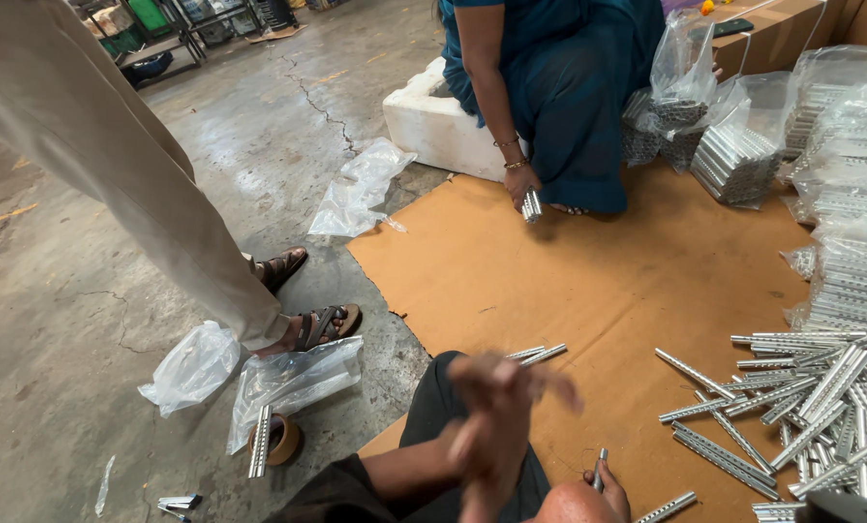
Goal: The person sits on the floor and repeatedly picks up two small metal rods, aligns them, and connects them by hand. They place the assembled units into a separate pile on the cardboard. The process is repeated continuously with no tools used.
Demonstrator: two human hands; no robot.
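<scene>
My right hand (603, 489) pinches a perforated metal strip (600, 469) upright; my blurred left hand (496, 412), grip unreadable, hovers beside it.

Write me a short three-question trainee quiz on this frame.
1. True or false: the metal strips lie on brown cardboard.
2. What does the seated co-worker's hand hold? A) a plastic bag B) a bundle of strips C) a sandal
3. Fill in: the left hand is raised and ____ by motion.

Key
1. True.
2. B: a bundle of strips, held down at the cardboard.
3. Blurred. The right hand rests low, with one strip at it.
</scene>
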